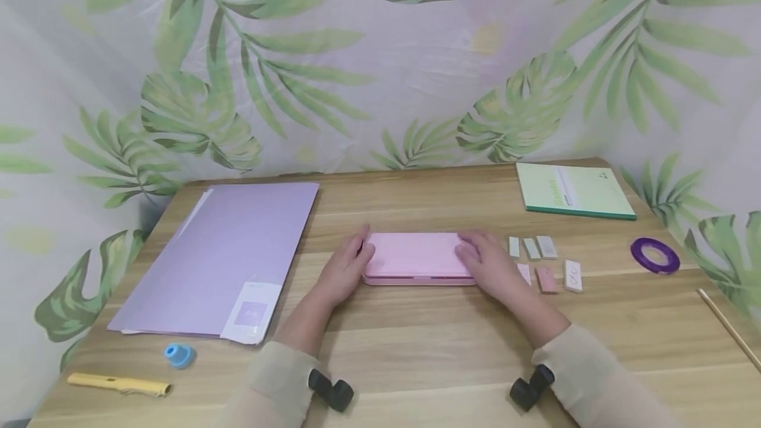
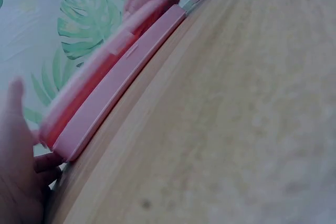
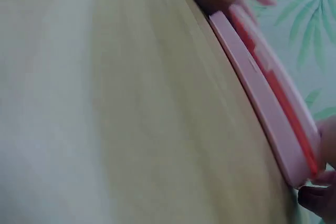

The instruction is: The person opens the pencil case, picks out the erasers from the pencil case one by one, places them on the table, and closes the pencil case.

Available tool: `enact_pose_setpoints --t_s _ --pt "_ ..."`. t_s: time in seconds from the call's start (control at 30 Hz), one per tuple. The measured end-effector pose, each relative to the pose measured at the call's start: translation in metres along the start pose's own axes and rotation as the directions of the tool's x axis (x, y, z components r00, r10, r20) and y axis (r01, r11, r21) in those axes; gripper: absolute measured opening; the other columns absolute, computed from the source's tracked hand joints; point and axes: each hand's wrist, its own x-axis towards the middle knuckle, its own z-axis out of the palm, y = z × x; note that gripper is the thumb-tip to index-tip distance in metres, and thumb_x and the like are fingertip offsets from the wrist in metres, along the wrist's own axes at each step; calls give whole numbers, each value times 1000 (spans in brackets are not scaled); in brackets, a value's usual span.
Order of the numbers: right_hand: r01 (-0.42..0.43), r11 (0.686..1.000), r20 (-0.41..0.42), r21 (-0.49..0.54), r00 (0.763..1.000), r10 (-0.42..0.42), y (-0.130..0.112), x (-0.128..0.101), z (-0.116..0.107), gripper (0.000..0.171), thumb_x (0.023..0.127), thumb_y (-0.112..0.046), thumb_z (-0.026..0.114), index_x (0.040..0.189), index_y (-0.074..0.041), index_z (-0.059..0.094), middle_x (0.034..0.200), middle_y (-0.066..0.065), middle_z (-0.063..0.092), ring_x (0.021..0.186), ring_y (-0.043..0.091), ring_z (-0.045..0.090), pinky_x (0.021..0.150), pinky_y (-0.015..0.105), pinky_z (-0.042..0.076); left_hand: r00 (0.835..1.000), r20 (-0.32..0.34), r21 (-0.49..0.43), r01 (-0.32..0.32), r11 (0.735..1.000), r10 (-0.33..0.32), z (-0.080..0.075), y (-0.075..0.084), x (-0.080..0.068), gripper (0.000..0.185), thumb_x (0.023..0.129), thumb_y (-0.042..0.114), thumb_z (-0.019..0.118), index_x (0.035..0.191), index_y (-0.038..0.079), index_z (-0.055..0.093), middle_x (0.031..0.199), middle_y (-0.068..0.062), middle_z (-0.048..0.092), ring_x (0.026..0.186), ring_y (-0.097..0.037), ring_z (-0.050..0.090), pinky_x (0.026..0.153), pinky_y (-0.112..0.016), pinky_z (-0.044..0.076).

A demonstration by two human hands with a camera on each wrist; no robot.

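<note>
A flat pink pencil case (image 1: 419,254) lies on the table in front of me, its long side facing me. Its lid sits slightly raised, and both wrist views show a red strip in the gap between the lid and the base (image 2: 118,85). My left hand (image 1: 343,271) holds the left end, with the thumb beside the lid's edge. At the other end my right hand (image 1: 495,271) grips the lid's corner, fingers at the far side and thumb on top. Inside the case nothing can be made out.
Several small white and pink erasers (image 1: 546,280) lie right of the case. Farther right are a purple tape roll (image 1: 655,255), a thin stick (image 1: 730,330) and a green notebook (image 1: 575,190). A purple folder (image 1: 232,249), blue cone-shaped piece (image 1: 180,356) and yellow pen (image 1: 119,384) lie left.
</note>
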Motion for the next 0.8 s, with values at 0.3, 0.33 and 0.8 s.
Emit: enact_pose_setpoints --t_s 0.3,0.33,0.8 --pt "-13 992 -1 -124 1000 13 -7 -4 22 57 106 -35 31 152 -2 30 159 31 16 145 50 22 116 61 25 1000 21 117 -20 993 17 2 0 2 76 93 48 58 154 10 32 151 -19 41 141 -37 38 118 -53 29" --pt "-20 991 -1 -129 1000 20 -7 -4 23 57 106 -36 31 153 -3 30 159 30 15 145 49 21 116 61 25 1000 22 126 -20 992 17 1 1 2 76 93 48 58 154 10 32 151 -19 40 142 -37 37 118 -53 29" --pt "56 980 -145 -190 986 -85 -18 -5 27 51 104 -35 41 147 -7 44 159 28 20 146 48 22 116 63 24 999 -16 211 -30 977 34 0 9 -3 73 98 46 50 155 6 27 158 -19 30 148 -37 25 122 -54 19"
